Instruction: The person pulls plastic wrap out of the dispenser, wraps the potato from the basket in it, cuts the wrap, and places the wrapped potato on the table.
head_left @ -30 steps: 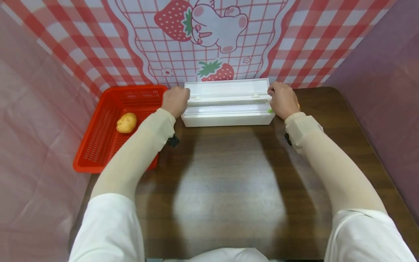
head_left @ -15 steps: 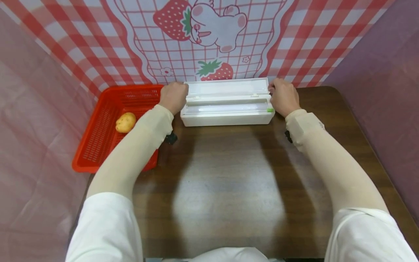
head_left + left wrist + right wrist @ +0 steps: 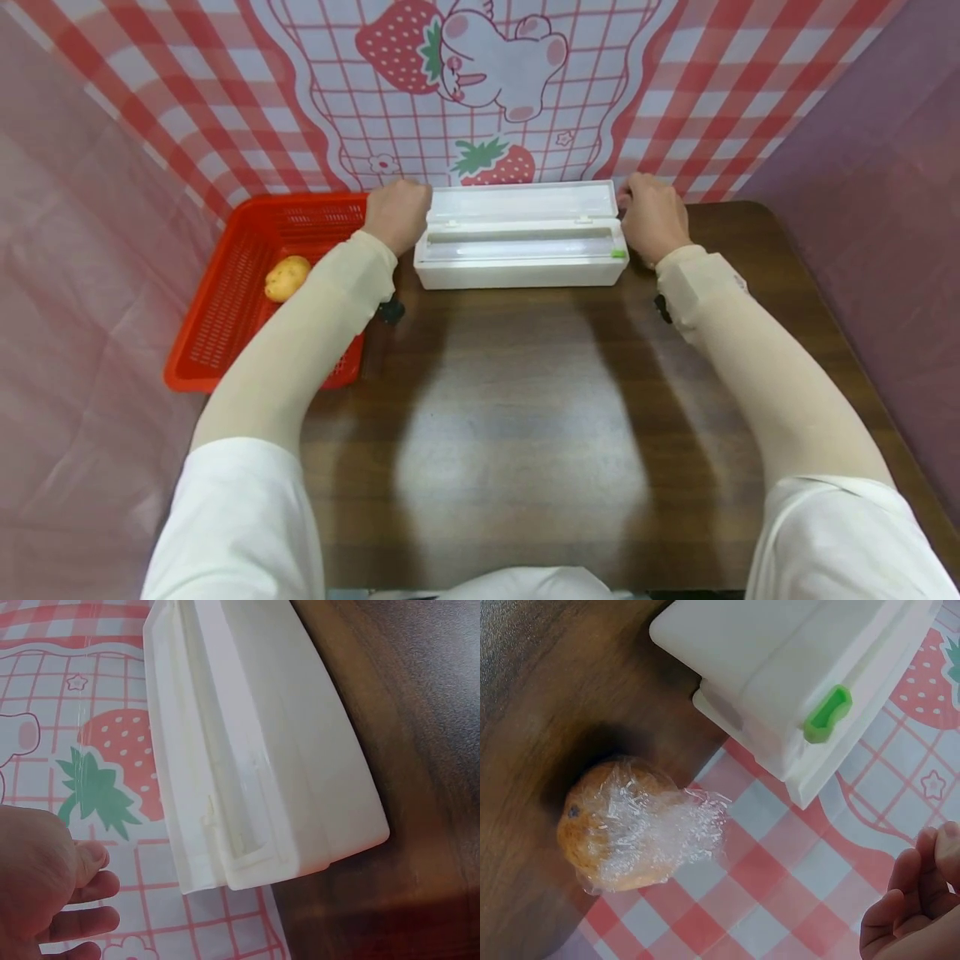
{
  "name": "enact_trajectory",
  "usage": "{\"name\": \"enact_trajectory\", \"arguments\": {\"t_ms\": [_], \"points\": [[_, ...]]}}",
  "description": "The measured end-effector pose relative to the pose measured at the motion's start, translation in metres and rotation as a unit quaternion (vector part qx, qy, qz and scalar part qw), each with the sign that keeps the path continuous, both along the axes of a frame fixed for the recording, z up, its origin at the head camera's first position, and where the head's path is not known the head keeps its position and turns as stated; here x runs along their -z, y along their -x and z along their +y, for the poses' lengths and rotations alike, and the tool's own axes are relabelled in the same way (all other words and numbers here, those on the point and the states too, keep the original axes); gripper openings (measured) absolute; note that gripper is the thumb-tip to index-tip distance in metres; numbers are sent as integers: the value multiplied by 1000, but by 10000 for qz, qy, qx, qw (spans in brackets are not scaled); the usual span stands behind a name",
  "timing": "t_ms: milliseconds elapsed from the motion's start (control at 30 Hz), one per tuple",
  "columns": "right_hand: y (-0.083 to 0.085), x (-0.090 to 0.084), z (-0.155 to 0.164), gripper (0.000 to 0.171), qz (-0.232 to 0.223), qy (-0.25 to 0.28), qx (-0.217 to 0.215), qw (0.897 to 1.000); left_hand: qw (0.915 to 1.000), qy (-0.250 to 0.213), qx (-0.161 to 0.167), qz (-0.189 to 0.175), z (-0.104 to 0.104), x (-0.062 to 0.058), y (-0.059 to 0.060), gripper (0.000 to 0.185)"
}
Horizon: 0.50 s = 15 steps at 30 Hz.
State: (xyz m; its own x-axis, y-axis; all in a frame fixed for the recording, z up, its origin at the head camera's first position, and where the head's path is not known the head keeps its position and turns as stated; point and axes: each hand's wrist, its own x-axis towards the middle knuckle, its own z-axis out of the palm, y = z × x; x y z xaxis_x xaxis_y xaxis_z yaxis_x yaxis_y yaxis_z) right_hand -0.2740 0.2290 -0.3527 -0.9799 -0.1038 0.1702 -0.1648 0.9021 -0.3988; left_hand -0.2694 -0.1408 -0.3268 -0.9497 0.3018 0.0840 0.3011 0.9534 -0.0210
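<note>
A white cling film dispenser (image 3: 521, 276) stands at the back of the table, its lid (image 3: 525, 200) raised against the backdrop. Inside lies the pale film roll (image 3: 521, 248); a green slide cutter (image 3: 828, 714) sits at the right end of its edge. My left hand (image 3: 398, 215) is beside the lid's left end, thumb pressed to the fingers. Faint clear streaks of cling film (image 3: 84, 697) run past that thumb. At the lid's right end my right hand (image 3: 654, 218) pinches with thumb and fingertips; the film there barely shows. Both hands are apart from the box.
A red plastic basket (image 3: 197, 333) with one potato (image 3: 287, 278) stands at the left, partly under my left forearm. In the right wrist view, a film-wrapped potato (image 3: 622, 825) rests beside the dispenser, hidden in the head view. A strawberry-print backdrop (image 3: 495, 75) rises behind.
Both hands have moved slightly back and outward, up along the raised lid's ends. The green slide cutter, partly covered by the right hand before, now shows fully.
</note>
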Motion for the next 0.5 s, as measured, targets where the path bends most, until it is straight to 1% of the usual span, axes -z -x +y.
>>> {"name": "enact_trajectory", "arguments": {"t_ms": [67,300,433,500], "points": [[0,-1,0,21,92,-13,-15,10000,10000,42,14,62,1,-4,0,22],[-2,-9,0,21,143,-43,-47,9999,9999,56,59,124,1,-13,-1,21],[-3,-12,0,20,380,-30,-134,9992,9997,41,122,208,1,-17,-3,21],[-4,-15,0,20,406,-16,-134,9991,9996,47,152,243,1,-19,-3,20]]}}
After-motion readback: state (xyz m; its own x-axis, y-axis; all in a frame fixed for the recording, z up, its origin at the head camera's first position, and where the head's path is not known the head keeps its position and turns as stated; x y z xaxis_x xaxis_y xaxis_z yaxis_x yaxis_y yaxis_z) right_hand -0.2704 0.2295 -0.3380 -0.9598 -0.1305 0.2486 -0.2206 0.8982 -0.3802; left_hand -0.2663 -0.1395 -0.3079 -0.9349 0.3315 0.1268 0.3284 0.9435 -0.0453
